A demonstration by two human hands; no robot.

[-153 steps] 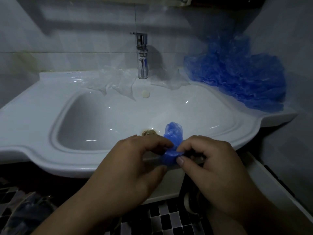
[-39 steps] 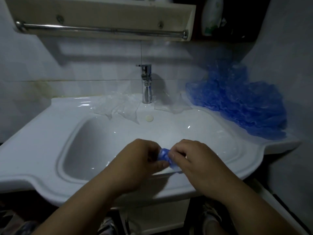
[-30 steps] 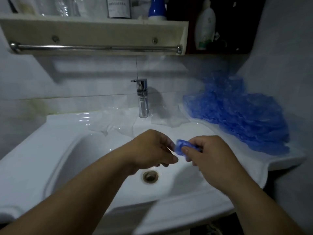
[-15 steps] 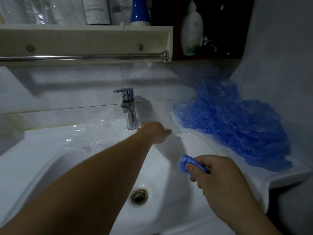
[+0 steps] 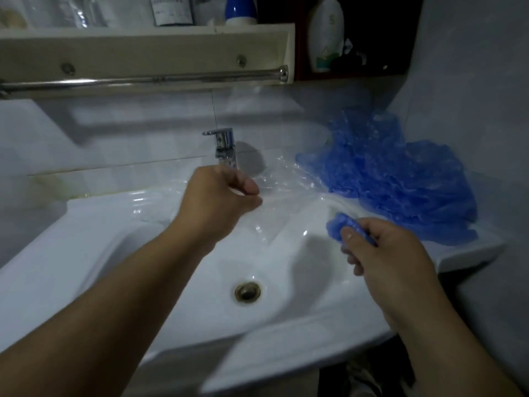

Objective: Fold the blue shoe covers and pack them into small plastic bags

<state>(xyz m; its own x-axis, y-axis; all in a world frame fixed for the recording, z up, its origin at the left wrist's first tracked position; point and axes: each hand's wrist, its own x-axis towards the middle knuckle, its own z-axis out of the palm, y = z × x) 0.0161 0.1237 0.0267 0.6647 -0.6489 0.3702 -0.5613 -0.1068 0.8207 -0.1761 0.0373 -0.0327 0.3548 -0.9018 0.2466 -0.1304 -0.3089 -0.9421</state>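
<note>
My right hand [image 5: 386, 253] pinches a small folded blue shoe cover [image 5: 339, 226] over the right side of the white sink [image 5: 86, 253]. My left hand [image 5: 220, 196] is stretched out just in front of the faucet [image 5: 224, 147]. Its thumb and fingers pinch a clear plastic bag [image 5: 272, 222], which hangs down and to the right over the basin. A big loose pile of blue shoe covers [image 5: 400, 181] lies on the sink's back right corner against the wall.
More clear plastic bags [image 5: 289, 173] lie on the sink ledge around the faucet. The drain [image 5: 247, 292] sits in the middle of the basin. Above, a shelf [image 5: 143, 44] with bottles carries a metal rail [image 5: 143, 81]. The wall stands close on the right.
My hands came apart. The left hand reached to the ledge by the faucet and lifted a clear bag; the right hand kept the folded cover and drifted right.
</note>
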